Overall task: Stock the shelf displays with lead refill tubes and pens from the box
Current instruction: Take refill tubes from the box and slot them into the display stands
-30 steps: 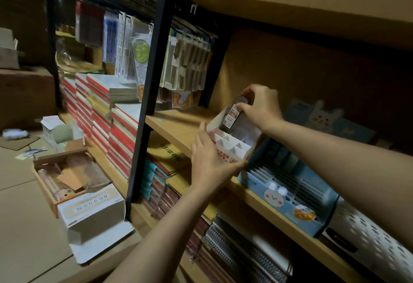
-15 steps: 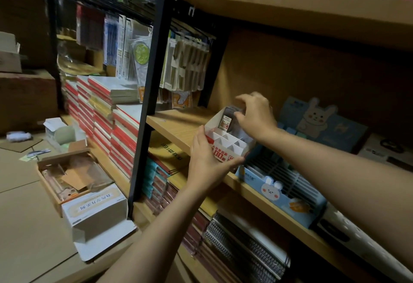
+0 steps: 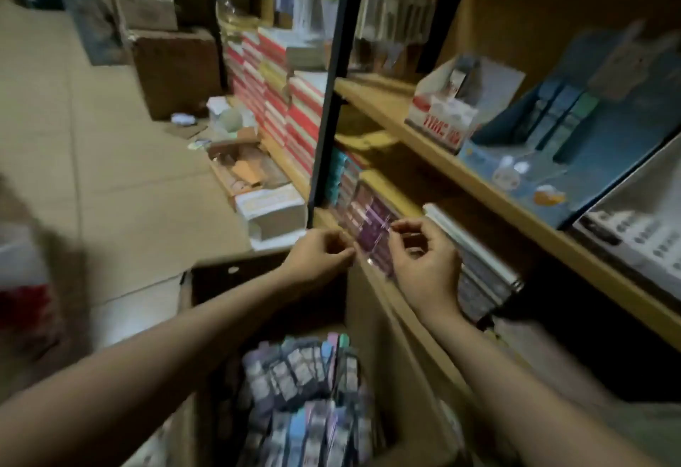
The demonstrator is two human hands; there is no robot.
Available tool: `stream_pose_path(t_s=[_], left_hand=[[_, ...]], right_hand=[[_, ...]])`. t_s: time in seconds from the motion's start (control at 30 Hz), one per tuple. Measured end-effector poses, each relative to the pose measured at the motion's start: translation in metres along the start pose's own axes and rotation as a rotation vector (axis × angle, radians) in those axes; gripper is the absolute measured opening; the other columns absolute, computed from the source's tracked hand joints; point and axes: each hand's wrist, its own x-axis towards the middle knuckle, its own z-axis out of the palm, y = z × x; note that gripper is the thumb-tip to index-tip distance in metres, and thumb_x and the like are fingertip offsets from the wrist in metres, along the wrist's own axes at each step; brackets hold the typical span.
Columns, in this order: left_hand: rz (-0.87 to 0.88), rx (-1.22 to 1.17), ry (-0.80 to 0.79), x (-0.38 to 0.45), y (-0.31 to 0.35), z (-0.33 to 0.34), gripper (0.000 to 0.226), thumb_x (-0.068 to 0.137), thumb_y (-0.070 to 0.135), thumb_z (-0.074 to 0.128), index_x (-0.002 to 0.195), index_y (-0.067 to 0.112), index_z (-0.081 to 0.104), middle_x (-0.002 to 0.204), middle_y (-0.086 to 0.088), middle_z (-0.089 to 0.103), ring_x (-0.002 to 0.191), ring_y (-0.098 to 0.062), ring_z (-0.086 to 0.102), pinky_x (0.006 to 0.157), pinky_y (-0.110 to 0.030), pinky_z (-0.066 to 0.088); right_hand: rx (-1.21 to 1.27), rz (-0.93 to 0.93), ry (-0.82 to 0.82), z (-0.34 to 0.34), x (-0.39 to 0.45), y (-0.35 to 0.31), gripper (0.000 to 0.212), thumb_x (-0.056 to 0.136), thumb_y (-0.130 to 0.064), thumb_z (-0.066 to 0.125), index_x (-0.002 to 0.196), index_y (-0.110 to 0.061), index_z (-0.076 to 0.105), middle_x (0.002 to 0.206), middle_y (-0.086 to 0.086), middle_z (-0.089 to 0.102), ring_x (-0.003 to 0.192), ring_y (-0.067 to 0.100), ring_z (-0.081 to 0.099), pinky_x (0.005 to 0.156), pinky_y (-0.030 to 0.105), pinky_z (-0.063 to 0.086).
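Dim, warm light falls on a floor of large pale beige tiles [image 3: 92,157], blurred toward the left edge. A black metal upright post [image 3: 331,98] carries tan wooden shelf boards [image 3: 490,193], backed by a brown panel wall [image 3: 552,5]. Stacks of red-and-white books [image 3: 291,112] sit on the lowest board left of the post. A brown cardboard carton [image 3: 177,72] stands on the floor near the far corner.

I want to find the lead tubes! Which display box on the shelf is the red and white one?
It is the small display box at the left end of the wooden shelf. It has red lettering on white; the bigger display box just right of it is blue.
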Motion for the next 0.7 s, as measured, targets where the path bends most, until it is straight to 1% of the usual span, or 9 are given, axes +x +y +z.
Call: stream_pose_path(t_s=[0.07, 0.17, 0.23, 0.33, 0.4, 0.43, 0.53, 0.63, 0.7], left_hand=[[-0.223, 0.048, -0.024, -0.032, -0.046, 0.011, 0.009, 0.089, 0.021, 0.067, 0.082, 0.017, 0.069, 0.078, 0.002, 0.068, 0.075, -0.011, 0.061, 0.073, -0.03, 0.051], [-0.521, -0.095, 0.006, -0.079, -0.108, 0.044, 0.014, 0.092, 0.015, 0.063, 0.078, 0.017, 0.065, 0.075, -0.002, 0.066, 0.066, -0.012, 0.06, 0.061, -0.026, 0.049], [-0.648, -0.226, 0.07, -0.103, -0.134, 0.068, 0.021, 0.092, 0.009, 0.062, 0.072, 0.015, 0.06, 0.07, -0.003, 0.061, 0.06, -0.012, 0.054, 0.057, -0.025, 0.044], [-0.771, -0.273, 0.136, -0.122, -0.16, 0.098, 0.018, 0.088, 0.008, 0.068, 0.073, 0.015, 0.061, 0.074, -0.003, 0.062, 0.064, -0.01, 0.055, 0.058, -0.024, 0.046], [-0.839, -0.21, 0.171, -0.13, -0.172, 0.109, 0.017, 0.083, 0.015, 0.075, 0.076, 0.016, 0.06, 0.079, -0.002, 0.065, 0.07, -0.011, 0.059, 0.059, -0.023, 0.047], [-0.866, -0.144, 0.15, -0.133, -0.178, 0.113, 0.018, 0.08, 0.018, 0.078, 0.078, 0.017, 0.06, 0.082, -0.001, 0.066, 0.074, -0.012, 0.061, 0.064, -0.025, 0.049], [-0.897, 0.033, -0.009, -0.142, -0.188, 0.121, 0.026, 0.076, 0.022, 0.082, 0.09, 0.017, 0.061, 0.094, -0.001, 0.066, 0.09, -0.016, 0.062, 0.082, -0.033, 0.054], [-0.873, 0.189, -0.035, -0.149, -0.19, 0.133, 0.035, 0.073, 0.026, 0.083, 0.097, 0.021, 0.059, 0.099, 0.002, 0.066, 0.093, -0.017, 0.063, 0.081, -0.035, 0.055], [-0.832, 0.296, -0.005, -0.152, -0.19, 0.14, 0.034, 0.074, 0.025, 0.08, 0.099, 0.023, 0.057, 0.1, 0.001, 0.068, 0.095, -0.021, 0.064, 0.08, -0.037, 0.055]], right_hand=[[-0.011, 0.114, -0.15, 0.017, -0.037, 0.023, 0.014, 0.086, -0.007, 0.067, 0.086, -0.021, 0.066, 0.08, -0.007, 0.066, 0.074, 0.002, 0.062, 0.065, 0.012, 0.048], [-0.055, 0.276, -0.339, 0.038, -0.082, 0.055, 0.015, 0.087, -0.008, 0.065, 0.086, -0.023, 0.066, 0.08, -0.011, 0.065, 0.073, -0.003, 0.06, 0.062, 0.007, 0.045], [-0.094, 0.379, -0.4, 0.048, -0.098, 0.072, 0.015, 0.088, -0.009, 0.065, 0.088, -0.023, 0.066, 0.08, -0.012, 0.065, 0.074, -0.002, 0.061, 0.063, 0.009, 0.047], [-0.222, 0.541, -0.52, 0.06, -0.106, 0.098, 0.009, 0.086, -0.011, 0.07, 0.087, -0.02, 0.068, 0.081, -0.007, 0.067, 0.082, 0.013, 0.066, 0.068, 0.021, 0.049], [-0.318, 0.634, -0.696, 0.063, -0.111, 0.116, 0.008, 0.083, -0.015, 0.075, 0.086, -0.02, 0.069, 0.082, -0.004, 0.069, 0.085, 0.015, 0.067, 0.063, 0.018, 0.046], [-0.348, 0.658, -0.824, 0.065, -0.115, 0.124, 0.011, 0.081, -0.016, 0.078, 0.088, -0.02, 0.07, 0.085, -0.004, 0.069, 0.085, 0.013, 0.066, 0.062, 0.015, 0.045], [-0.421, 0.595, -1.177, 0.069, -0.131, 0.142, 0.03, 0.076, -0.023, 0.082, 0.102, -0.017, 0.067, 0.09, -0.008, 0.061, 0.086, 0.007, 0.059, 0.059, 0.009, 0.04], [-0.448, 0.528, -1.298, 0.077, -0.147, 0.15, 0.044, 0.074, -0.025, 0.083, 0.113, -0.016, 0.063, 0.094, -0.009, 0.056, 0.089, 0.007, 0.056, 0.067, 0.012, 0.043], [-0.48, 0.471, -1.328, 0.086, -0.155, 0.153, 0.05, 0.072, -0.028, 0.085, 0.115, -0.015, 0.062, 0.099, -0.007, 0.057, 0.093, 0.01, 0.057, 0.078, 0.022, 0.051]])
